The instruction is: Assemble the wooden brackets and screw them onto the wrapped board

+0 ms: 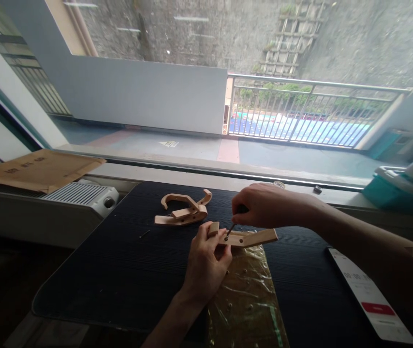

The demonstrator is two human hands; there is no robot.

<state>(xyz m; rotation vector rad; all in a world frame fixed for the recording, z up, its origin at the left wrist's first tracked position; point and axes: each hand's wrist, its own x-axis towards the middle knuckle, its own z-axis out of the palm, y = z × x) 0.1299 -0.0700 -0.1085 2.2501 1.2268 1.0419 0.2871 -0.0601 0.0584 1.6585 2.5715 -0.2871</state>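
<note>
My right hand is closed around the dark handle of a screwdriver. Its thin shaft slants down to a screw hole in a pale wooden hook piece. Fingers of my left hand wrap the left end of that piece and press it on a board wrapped in shiny brown tape. A second dark hole shows right of the screwdriver tip. Several more wooden hook parts lie together behind my left hand. On the black table, left of my left hand, rests a small screw.
A phone with a timer on its screen lies at the right of the black table. Behind are a window sill, a teal container and a radiator with a brown envelope on top.
</note>
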